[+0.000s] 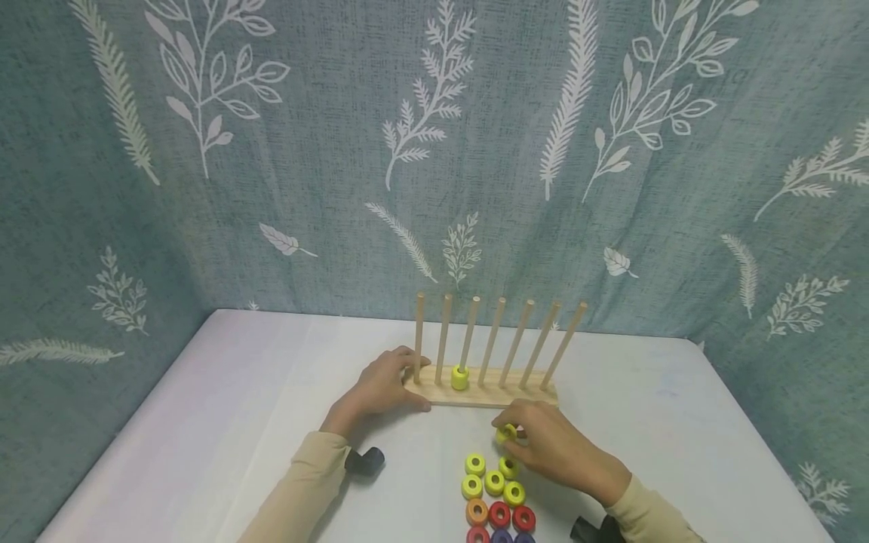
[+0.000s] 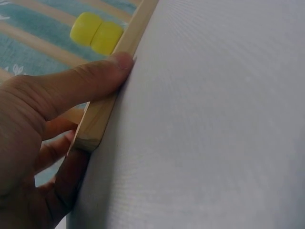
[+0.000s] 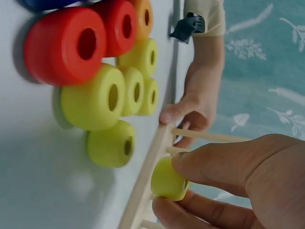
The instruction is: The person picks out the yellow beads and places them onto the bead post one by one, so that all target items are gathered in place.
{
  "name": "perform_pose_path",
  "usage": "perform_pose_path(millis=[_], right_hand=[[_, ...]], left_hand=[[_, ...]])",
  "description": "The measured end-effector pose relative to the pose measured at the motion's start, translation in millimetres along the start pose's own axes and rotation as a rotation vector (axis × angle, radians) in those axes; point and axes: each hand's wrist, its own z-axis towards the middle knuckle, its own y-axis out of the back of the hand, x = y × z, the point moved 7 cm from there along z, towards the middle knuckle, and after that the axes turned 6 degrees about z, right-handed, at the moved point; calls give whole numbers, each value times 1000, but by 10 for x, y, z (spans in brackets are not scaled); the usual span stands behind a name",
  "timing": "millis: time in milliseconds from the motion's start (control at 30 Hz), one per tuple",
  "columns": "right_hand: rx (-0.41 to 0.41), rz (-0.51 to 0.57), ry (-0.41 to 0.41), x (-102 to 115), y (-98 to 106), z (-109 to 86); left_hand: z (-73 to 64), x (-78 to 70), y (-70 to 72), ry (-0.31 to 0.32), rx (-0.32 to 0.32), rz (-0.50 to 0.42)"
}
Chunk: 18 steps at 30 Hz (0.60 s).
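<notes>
My left hand (image 1: 383,382) grips the left end of a wooden peg rack (image 1: 441,394), thumb along its front edge and fingers behind. The base carries a row of several upright pegs. Two yellow beads (image 2: 96,33) are stacked on the third peg from the left. In front of the rack, my right hand (image 1: 550,445) pinches another yellow bead (image 3: 167,180) between thumb and fingers, its hole partly showing. Several loose yellow beads (image 1: 494,483) lie on the table just below that hand.
Nearer me are red beads (image 1: 524,518), an orange bead (image 1: 477,512) and purple-blue beads (image 1: 502,536), cut by the lower frame edge. A white-covered table (image 1: 224,422) bears everything. Behind it hangs a teal curtain (image 1: 326,151) with white leaf prints.
</notes>
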Motion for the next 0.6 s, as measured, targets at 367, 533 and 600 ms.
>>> perform_pose_path(millis=[367,533,600], right_hand=[[-39,-67,35,150,204,12],[-58,-124,76,263,330,22],[-67,-146,91,312,376,28]], left_hand=[[-15,17,0,-25,-5,-33],[-27,0,5,-28,8,-36],[-30,-6,17,-27,11,-29]])
